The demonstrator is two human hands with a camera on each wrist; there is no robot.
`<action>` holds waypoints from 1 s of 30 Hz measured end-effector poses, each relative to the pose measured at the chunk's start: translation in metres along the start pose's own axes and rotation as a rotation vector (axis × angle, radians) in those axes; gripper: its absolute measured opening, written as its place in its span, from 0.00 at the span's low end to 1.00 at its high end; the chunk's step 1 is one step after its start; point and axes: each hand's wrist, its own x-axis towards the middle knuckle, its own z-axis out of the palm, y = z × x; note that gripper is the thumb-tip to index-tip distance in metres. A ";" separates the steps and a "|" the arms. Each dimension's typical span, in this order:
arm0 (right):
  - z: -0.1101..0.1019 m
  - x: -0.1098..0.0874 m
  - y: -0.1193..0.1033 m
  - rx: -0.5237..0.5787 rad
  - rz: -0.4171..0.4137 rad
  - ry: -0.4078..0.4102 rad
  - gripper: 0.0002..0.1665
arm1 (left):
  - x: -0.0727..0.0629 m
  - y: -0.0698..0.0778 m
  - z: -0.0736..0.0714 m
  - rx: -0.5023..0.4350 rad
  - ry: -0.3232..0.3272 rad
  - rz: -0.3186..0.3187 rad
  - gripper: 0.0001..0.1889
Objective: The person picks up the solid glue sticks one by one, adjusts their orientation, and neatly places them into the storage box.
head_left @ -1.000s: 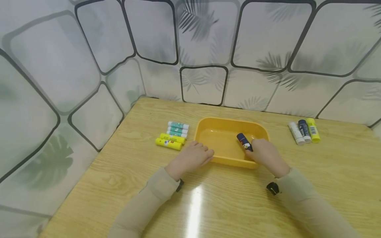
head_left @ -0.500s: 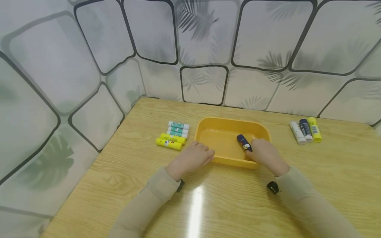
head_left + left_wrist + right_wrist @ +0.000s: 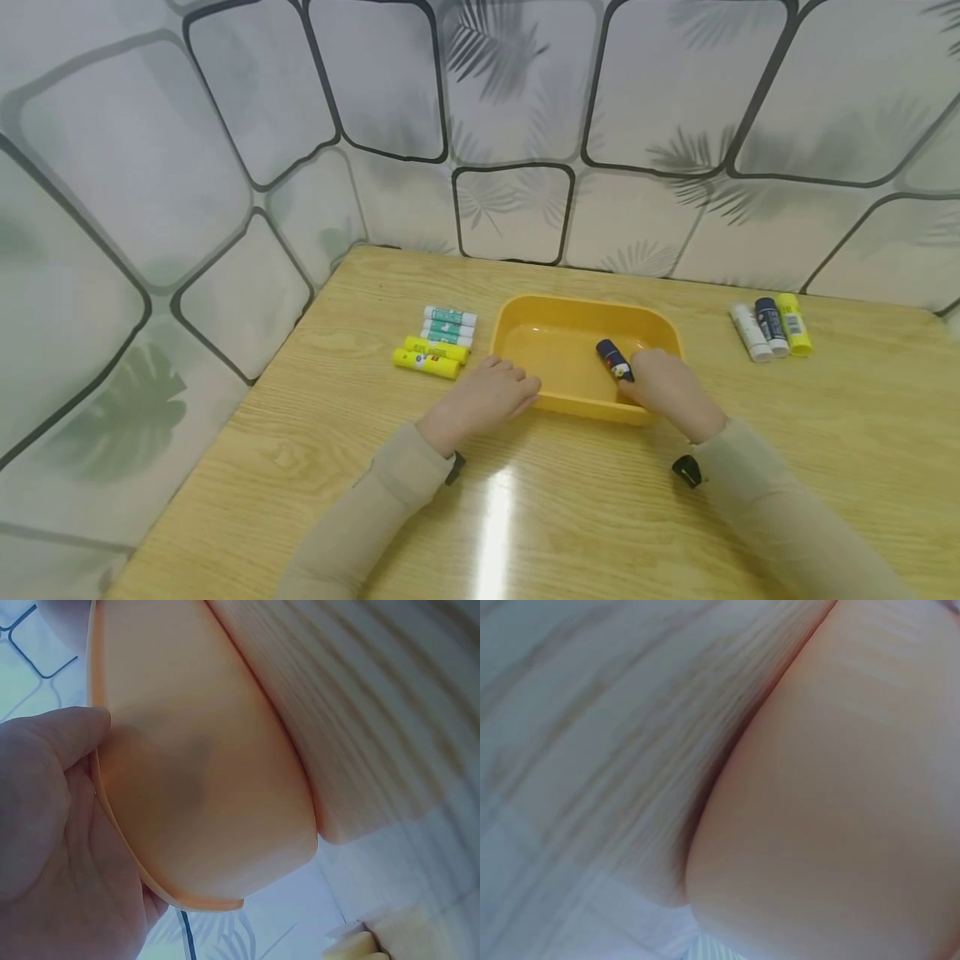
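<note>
A yellow-orange plastic tray [image 3: 555, 354] stands on the wooden table. My left hand [image 3: 480, 396] grips its near left corner; in the left wrist view the thumb of that hand [image 3: 56, 817] lies on the rim. Inside the tray, toward the right, a dark blue glue stick [image 3: 613, 358] lies slanted, and my right hand [image 3: 663, 387] reaches over the near right rim and holds its lower end. The fingertips of the right hand are hidden behind the hand itself. Only the tray's outer wall [image 3: 832, 810] and the table show in the right wrist view.
Left of the tray lie three white-and-green glue sticks [image 3: 448, 326] in a row, with two yellow glue sticks [image 3: 427, 362] below them. At the back right are a white one [image 3: 750, 333], a dark blue one [image 3: 771, 327] and a yellow one [image 3: 793, 323]. A patterned wall [image 3: 517, 212] borders the table.
</note>
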 end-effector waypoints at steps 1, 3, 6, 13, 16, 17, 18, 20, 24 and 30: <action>0.000 0.000 0.000 0.003 0.001 -0.005 0.11 | 0.000 0.000 0.000 0.000 0.000 0.000 0.11; 0.000 0.000 0.000 0.008 0.007 -0.014 0.11 | 0.000 0.000 0.000 -0.001 0.000 -0.001 0.11; 0.000 0.001 -0.001 0.008 0.009 -0.022 0.11 | 0.000 0.000 0.000 0.001 0.002 -0.002 0.12; 0.002 0.001 -0.001 0.023 0.006 -0.016 0.11 | 0.000 0.000 0.000 0.011 -0.002 -0.007 0.12; 0.002 0.001 -0.001 0.029 0.011 -0.013 0.11 | 0.000 0.000 0.000 0.011 -0.005 -0.008 0.12; 0.002 0.001 -0.001 0.031 0.014 -0.013 0.11 | 0.000 0.000 -0.001 0.011 -0.006 -0.008 0.12; 0.002 0.001 -0.001 0.031 0.016 -0.013 0.11 | 0.000 0.000 -0.001 0.011 -0.007 -0.008 0.12; 0.002 0.002 -0.001 0.035 0.022 -0.012 0.11 | 0.001 0.000 -0.001 0.013 -0.010 -0.008 0.12; 0.003 0.002 0.000 0.040 0.027 -0.006 0.11 | 0.001 0.000 -0.001 0.014 -0.014 -0.010 0.12; 0.004 0.003 0.000 0.031 0.013 0.002 0.11 | 0.000 0.000 -0.002 0.015 -0.010 -0.004 0.12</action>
